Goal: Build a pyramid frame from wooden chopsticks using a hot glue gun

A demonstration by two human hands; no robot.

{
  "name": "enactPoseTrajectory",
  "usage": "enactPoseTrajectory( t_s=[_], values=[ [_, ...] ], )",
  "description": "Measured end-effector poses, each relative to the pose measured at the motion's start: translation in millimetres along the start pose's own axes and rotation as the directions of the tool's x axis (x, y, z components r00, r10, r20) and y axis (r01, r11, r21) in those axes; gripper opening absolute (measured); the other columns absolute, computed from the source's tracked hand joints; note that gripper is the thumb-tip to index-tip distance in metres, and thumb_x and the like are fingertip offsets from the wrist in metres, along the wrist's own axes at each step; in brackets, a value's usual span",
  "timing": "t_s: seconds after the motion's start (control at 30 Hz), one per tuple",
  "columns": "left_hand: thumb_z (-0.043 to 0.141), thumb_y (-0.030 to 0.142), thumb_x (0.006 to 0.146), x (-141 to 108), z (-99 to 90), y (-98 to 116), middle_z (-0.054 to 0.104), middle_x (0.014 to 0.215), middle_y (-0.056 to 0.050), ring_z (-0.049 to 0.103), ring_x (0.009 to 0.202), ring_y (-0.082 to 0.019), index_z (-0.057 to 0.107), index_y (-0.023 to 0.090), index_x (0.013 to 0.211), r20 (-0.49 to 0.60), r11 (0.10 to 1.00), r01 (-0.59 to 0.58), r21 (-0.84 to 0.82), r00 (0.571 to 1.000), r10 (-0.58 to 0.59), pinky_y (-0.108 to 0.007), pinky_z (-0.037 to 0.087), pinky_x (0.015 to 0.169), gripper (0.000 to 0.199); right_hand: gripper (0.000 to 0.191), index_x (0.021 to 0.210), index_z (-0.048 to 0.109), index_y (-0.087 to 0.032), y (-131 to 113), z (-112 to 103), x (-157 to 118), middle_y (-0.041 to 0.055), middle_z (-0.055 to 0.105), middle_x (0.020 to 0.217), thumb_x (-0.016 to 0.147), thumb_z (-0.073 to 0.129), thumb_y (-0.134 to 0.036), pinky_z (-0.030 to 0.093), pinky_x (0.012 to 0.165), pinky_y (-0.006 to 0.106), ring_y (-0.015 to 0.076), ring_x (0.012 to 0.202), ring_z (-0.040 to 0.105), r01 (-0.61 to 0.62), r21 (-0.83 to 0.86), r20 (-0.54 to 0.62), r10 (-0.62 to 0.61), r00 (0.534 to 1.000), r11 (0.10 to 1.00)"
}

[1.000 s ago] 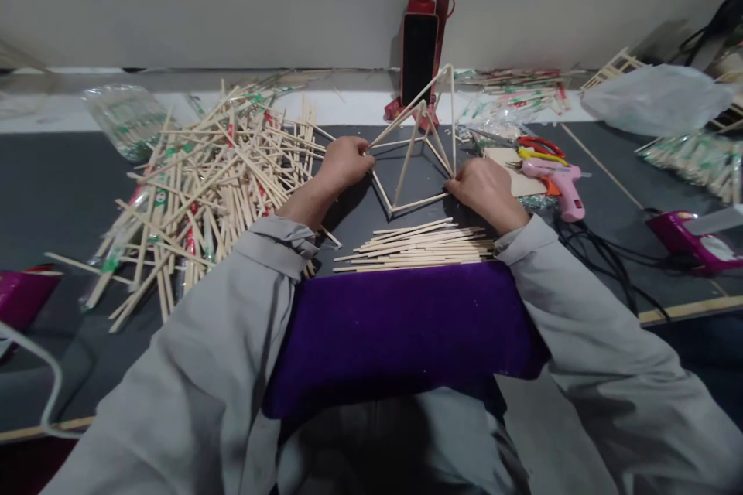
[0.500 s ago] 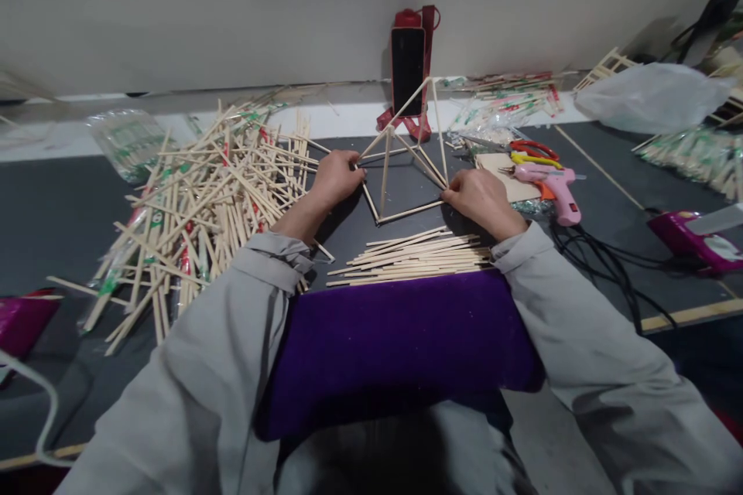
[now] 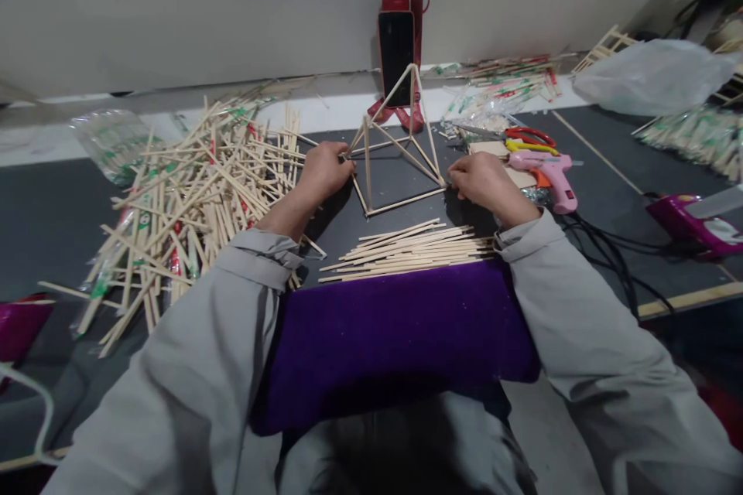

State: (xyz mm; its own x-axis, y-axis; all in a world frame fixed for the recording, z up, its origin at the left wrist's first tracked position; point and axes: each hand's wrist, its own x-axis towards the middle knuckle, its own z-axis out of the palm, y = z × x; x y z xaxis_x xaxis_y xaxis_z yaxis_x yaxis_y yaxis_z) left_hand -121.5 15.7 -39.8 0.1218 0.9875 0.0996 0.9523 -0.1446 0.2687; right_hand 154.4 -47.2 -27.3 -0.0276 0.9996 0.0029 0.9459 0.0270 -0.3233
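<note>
A frame of thin wooden sticks (image 3: 406, 203), glued into a square base with sticks rising to a peak at the back, stands on the dark tabletop. My left hand (image 3: 325, 172) pinches its left corner between thumb and fingers. Just beside the right corner is my right hand (image 3: 486, 184), fingertips drawn together; what is between them, if anything, is hidden. In front of the frame lies a loose row of sticks (image 3: 406, 251), along a purple cloth-covered pad (image 3: 400, 340).
Left of the frame is a large heap of sticks (image 3: 197, 209), some in wrappers. On the right are a pink glue gun (image 3: 551, 174), red-and-yellow-handled tools (image 3: 531, 141) and black cables (image 3: 618, 247). A phone (image 3: 397, 58) leans upright at the back.
My right hand has shifted slightly right, off the frame's right corner. My left hand stays at the left corner. The whole view has shifted a little.
</note>
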Motion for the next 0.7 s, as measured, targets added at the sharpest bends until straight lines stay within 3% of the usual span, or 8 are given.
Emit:
enactPoseTrajectory(
  t_s=[0.1, 0.2, 0.27, 0.33, 0.43, 0.5, 0.57, 0.7],
  values=[
    [0.055, 0.025, 0.095, 2, -2.6, -3, 0.074, 0.137, -0.018, 0.068, 0.126, -0.036, 0.075, 0.012, 0.135, -0.013, 1.000, -0.001, 0.031, 1.000, 0.002, -0.042, 0.050, 0.106, 0.047, 0.033, 0.099, 0.084, -0.009, 5, 0, -1, 0.0102, 0.078, 0.074, 0.090, 0.053, -0.011, 0.048, 0.075, 0.026, 0.0213, 0.078, 0.074, 0.012, 0.024, -0.008, -0.012, 1.000, 1.000],
    [0.053, 0.022, 0.095, -9, -17.6, -8, 0.074, 0.139, -0.015, 0.067, 0.129, -0.033, 0.073, 0.014, 0.138, -0.052, 0.998, 0.061, 0.022, 0.997, -0.060, -0.043, 0.049, 0.112, 0.048, 0.035, 0.106, 0.085, -0.010, 7, 1, -4, 0.0114, 0.079, 0.078, 0.089, 0.055, -0.010, 0.048, 0.076, 0.026, 0.0223, 0.080, 0.075, 0.047, -0.012, 0.021, -0.047, 0.999, 0.999],
    [0.052, 0.023, 0.096, -30, -33.3, -8, 0.078, 0.131, -0.011, 0.071, 0.122, -0.031, 0.077, 0.017, 0.130, -0.148, 0.992, 0.127, 0.000, 0.981, -0.125, -0.042, 0.051, 0.110, 0.042, 0.038, 0.112, 0.085, -0.010, 5, 0, -6, 0.0138, 0.081, 0.086, 0.090, 0.055, -0.010, 0.049, 0.079, 0.027, 0.0237, 0.085, 0.076, 0.065, -0.060, 0.039, -0.063, 0.997, 0.996],
    [0.054, 0.028, 0.098, -62, -48.8, 2, 0.081, 0.118, -0.008, 0.074, 0.110, -0.028, 0.078, 0.019, 0.123, -0.208, 0.993, 0.104, -0.048, 0.972, -0.112, -0.041, 0.052, 0.108, 0.037, 0.039, 0.115, 0.084, -0.010, 2, -1, -8, 0.0170, 0.083, 0.098, 0.089, 0.055, -0.009, 0.050, 0.084, 0.029, 0.0262, 0.094, 0.077, 0.063, -0.120, 0.049, -0.057, 0.997, 0.991],
    [0.056, 0.035, 0.100, -114, -60.7, 38, 0.081, 0.107, -0.001, 0.073, 0.095, -0.023, 0.079, 0.027, 0.117, -0.137, 0.985, -0.064, -0.159, 0.990, 0.042, -0.037, 0.057, 0.095, 0.030, 0.040, 0.116, 0.085, -0.009, -1, -2, -8, 0.0186, 0.083, 0.106, 0.088, 0.055, -0.008, 0.051, 0.089, 0.031, 0.0289, 0.100, 0.076, 0.047, -0.168, 0.066, -0.037, 0.997, 0.985],
    [0.058, 0.033, 0.100, -137, -56.8, 68, 0.081, 0.104, -0.001, 0.074, 0.094, -0.022, 0.080, 0.029, 0.110, -0.019, 0.963, -0.217, -0.158, 0.976, 0.217, -0.034, 0.056, 0.092, 0.024, 0.039, 0.115, 0.085, -0.010, 0, 1, -7, 0.0176, 0.083, 0.103, 0.089, 0.056, -0.008, 0.051, 0.090, 0.031, 0.0289, 0.099, 0.076, 0.050, -0.155, 0.057, -0.041, 0.998, 0.987],
    [0.057, 0.029, 0.102, -142, -43.8, 94, 0.081, 0.113, -0.003, 0.074, 0.103, -0.023, 0.080, 0.028, 0.113, 0.091, 0.932, -0.346, -0.103, 0.930, 0.355, -0.034, 0.055, 0.093, 0.025, 0.037, 0.114, 0.085, -0.011, 4, 6, -5, 0.0163, 0.083, 0.102, 0.090, 0.057, -0.010, 0.051, 0.088, 0.030, 0.0280, 0.099, 0.077, 0.059, -0.123, 0.019, -0.057, 0.998, 0.991],
    [0.049, 0.022, 0.105, -115, -9.0, 116, 0.078, 0.121, -0.014, 0.074, 0.108, -0.029, 0.078, 0.017, 0.121, 0.159, 0.920, -0.375, 0.115, 0.921, 0.356, -0.037, 0.056, 0.090, 0.033, 0.034, 0.114, 0.085, -0.012, 12, 14, -2, 0.0143, 0.083, 0.103, 0.091, 0.060, -0.012, 0.051, 0.085, 0.027, 0.0243, 0.095, 0.077, 0.055, -0.041, -0.016, -0.056, 0.998, 0.998]
  ],
)
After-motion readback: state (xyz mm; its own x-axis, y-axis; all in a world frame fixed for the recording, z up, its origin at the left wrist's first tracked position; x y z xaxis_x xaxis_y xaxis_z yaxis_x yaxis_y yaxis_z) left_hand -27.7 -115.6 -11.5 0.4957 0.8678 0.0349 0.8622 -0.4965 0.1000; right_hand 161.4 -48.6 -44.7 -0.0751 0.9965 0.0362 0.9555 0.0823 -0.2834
